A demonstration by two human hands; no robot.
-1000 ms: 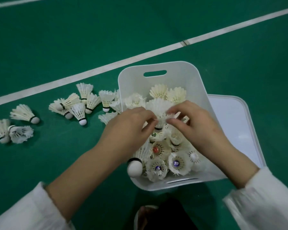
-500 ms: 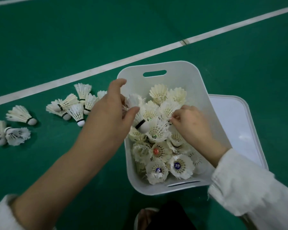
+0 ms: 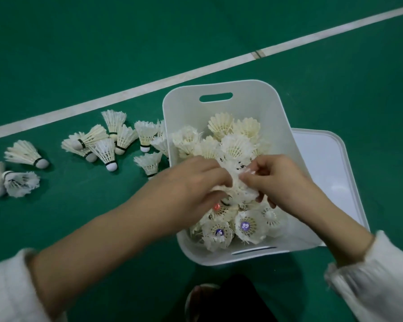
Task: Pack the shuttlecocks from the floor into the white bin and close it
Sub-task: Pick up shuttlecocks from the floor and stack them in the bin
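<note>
Left grip (image 3: 191,182) and right grip (image 3: 277,180) pinch one feathered shuttlecock (image 3: 240,189) together over the white bin (image 3: 219,89).
I judge the fingers of both are curled onto its skirt, holding it low above the pile, so I can seat it among the packed ones rather than drop it loose; those nearest me stand cork down, which I take to save room. More loose shuttlecocks (image 3: 107,149) lie on the green floor (image 3: 79,54) just left of the bin, a short reach for my left. The lid (image 3: 330,170) lies flat at the bin's right, partly behind its wall, handy for closing once the floor is emptied.
</note>
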